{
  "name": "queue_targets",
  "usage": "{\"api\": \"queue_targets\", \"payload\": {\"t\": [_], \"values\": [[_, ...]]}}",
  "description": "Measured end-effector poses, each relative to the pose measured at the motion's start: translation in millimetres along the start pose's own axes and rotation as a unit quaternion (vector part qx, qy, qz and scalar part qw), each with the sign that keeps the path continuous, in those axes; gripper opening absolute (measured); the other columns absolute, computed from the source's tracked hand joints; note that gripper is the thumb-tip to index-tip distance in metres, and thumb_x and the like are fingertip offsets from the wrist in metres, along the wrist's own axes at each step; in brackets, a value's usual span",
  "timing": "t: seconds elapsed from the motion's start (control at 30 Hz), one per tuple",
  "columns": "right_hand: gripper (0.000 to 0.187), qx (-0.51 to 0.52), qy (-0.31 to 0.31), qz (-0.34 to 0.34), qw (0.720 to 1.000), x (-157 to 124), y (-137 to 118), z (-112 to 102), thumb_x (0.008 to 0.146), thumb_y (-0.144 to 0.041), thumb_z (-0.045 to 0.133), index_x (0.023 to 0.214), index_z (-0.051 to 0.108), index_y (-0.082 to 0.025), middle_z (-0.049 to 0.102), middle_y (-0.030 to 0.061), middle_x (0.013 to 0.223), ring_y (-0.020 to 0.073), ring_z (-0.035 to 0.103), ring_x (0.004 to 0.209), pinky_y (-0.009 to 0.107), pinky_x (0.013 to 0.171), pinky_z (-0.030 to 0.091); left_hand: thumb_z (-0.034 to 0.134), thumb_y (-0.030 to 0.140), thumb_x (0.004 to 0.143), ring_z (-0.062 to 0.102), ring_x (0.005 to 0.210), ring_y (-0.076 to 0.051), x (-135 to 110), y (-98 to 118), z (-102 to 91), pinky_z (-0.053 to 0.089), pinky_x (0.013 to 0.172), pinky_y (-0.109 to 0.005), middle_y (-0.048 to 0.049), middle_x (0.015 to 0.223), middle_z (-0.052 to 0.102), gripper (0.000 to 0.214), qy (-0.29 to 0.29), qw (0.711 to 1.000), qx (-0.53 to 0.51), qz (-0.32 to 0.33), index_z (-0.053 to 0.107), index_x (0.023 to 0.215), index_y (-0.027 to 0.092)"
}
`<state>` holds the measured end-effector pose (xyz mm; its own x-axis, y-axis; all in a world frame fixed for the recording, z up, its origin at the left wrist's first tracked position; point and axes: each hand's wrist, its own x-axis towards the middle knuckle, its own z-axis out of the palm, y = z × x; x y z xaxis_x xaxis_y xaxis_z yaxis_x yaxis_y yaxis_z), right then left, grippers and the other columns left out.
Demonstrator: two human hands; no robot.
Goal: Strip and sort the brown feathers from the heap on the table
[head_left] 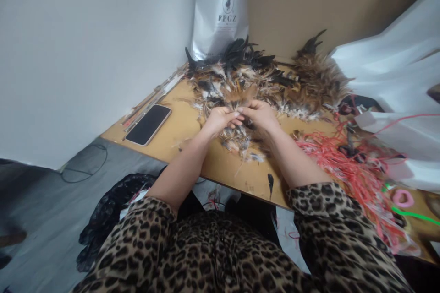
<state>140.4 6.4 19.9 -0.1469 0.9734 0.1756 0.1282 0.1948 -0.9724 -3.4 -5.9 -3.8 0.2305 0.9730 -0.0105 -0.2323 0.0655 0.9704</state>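
Both my hands meet over the wooden table, just in front of a big heap of feathers [247,73]. My left hand [220,120] pinches the lower end of a small tuft of brown feathers [239,95], thumb against fingers. Close against it, my right hand [260,115] is closed on the same tuft from the other side. The tuft fans away from me, upright above the fingertips. Below the hands lies a smaller pile of loose brown and white feathers [237,141]. Where the tuft's quills end is hidden by my fingers.
A phone [149,124] lies on the table [178,135] at left. At right are tangled red plastic strips [343,165], a pink ring [403,198] and white bags [395,55]. A white printed bag [220,32] stands behind. A black plastic bag [103,224] sits on the floor.
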Motion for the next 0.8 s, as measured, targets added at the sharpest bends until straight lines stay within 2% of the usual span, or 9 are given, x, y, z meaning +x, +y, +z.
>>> {"api": "queue_targets", "payload": {"t": [0.27,0.37,0.47,0.53,0.63,0.8], "values": [[0.023,-0.011,0.013,-0.033,0.999,-0.9,-2.2,5.4,0.059,-0.035,0.070,0.059,0.059,-0.015,0.057,-0.0027,0.058,0.0077,0.046,0.054,0.023,0.057,0.038,0.066,0.025,0.070,0.058,0.050,-0.006,0.8,-2.3,1.7,0.043,0.047,-0.016,-0.0085,0.069,0.067,0.018,0.019,1.000,-0.005,0.008,0.061,0.068,0.007],[0.025,-0.019,-0.008,-0.022,1.000,-0.6,-3.5,1.2,0.061,-0.038,0.069,0.064,0.061,-0.014,0.057,-0.0016,0.059,0.0076,0.046,0.053,0.022,0.056,0.038,0.066,0.023,0.070,0.057,0.050,-0.006,1.9,-2.1,-0.6,0.043,0.047,-0.016,-0.0072,0.067,0.067,0.016,0.028,1.000,-0.003,0.013,0.062,0.068,0.007],[0.030,-0.078,-0.055,0.012,0.995,1.4,-6.0,-12.0,0.061,-0.041,0.068,0.071,0.064,-0.013,0.057,-0.0010,0.058,0.0073,0.044,0.050,0.022,0.052,0.035,0.065,0.023,0.071,0.056,0.050,-0.004,4.1,-0.9,-5.0,0.042,0.048,-0.015,-0.0059,0.068,0.067,0.015,0.064,0.997,-0.031,0.018,0.063,0.070,0.008],[0.031,-0.156,-0.104,0.025,0.982,2.8,-8.2,-22.2,0.061,-0.042,0.068,0.070,0.066,-0.013,0.057,-0.0006,0.057,0.0071,0.042,0.049,0.022,0.050,0.034,0.066,0.023,0.071,0.056,0.051,-0.003,5.8,-0.1,-8.0,0.041,0.048,-0.013,-0.0049,0.069,0.067,0.015,0.098,0.993,-0.064,0.020,0.063,0.073,0.009],[0.029,-0.279,-0.158,0.038,0.946,3.3,-10.0,-30.6,0.061,-0.041,0.067,0.065,0.066,-0.013,0.056,-0.0004,0.055,0.0074,0.042,0.049,0.022,0.049,0.033,0.067,0.023,0.069,0.055,0.052,-0.003,7.2,0.4,-10.2,0.040,0.047,-0.012,-0.0045,0.070,0.067,0.015,0.119,0.988,-0.094,0.019,0.063,0.073,0.010],[0.030,-0.424,-0.203,0.051,0.881,0.7,-6.4,-21.9,0.060,-0.045,0.064,0.062,0.066,-0.016,0.055,-0.0003,0.051,0.0091,0.043,0.049,0.022,0.048,0.032,0.067,0.022,0.069,0.056,0.051,-0.003,5.7,1.7,-8.0,0.040,0.046,-0.012,-0.0044,0.070,0.067,0.015,0.114,0.988,-0.103,0.011,0.064,0.075,0.009]]}}
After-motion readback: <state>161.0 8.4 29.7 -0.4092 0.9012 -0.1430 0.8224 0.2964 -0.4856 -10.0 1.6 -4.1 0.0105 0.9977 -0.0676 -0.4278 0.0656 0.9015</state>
